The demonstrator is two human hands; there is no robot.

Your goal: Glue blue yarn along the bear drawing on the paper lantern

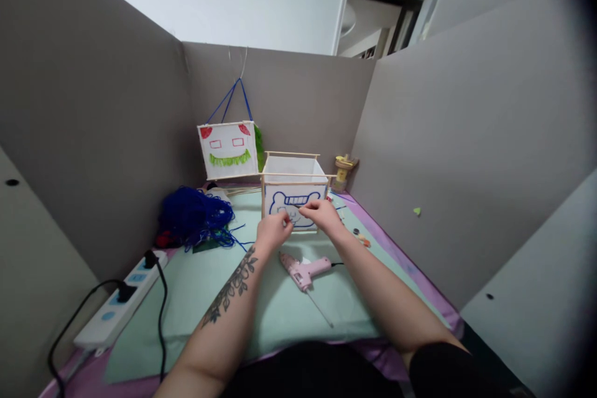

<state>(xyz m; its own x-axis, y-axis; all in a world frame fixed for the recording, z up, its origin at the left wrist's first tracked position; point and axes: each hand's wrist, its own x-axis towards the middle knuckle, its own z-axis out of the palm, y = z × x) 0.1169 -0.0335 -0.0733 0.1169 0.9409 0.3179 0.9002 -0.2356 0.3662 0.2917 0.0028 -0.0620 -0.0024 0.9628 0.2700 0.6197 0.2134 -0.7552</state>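
Note:
A box-shaped paper lantern (270, 194) with a wooden-stick frame stands on the mat, its front drawn with a blue bear-like face. Just in front of that drawing, my left hand (274, 229) is closed, thumb and fingertips pinched together. My right hand (323, 215) also pinches, to the right and slightly higher, close to the lantern's front. Whatever the fingertips hold is too small to make out. Below both hands lies a pink hot glue gun (304, 270) with a glue stick (321, 310) poking out of its back.
Blue yarn (193, 217) is heaped at the left, near a white power strip (122, 301) with black cords. A second lantern (228, 152) hangs from blue strings. Yellow tape rolls (344, 165) sit in the back right corner. Grey partitions (298, 99) enclose the green mat (196, 286).

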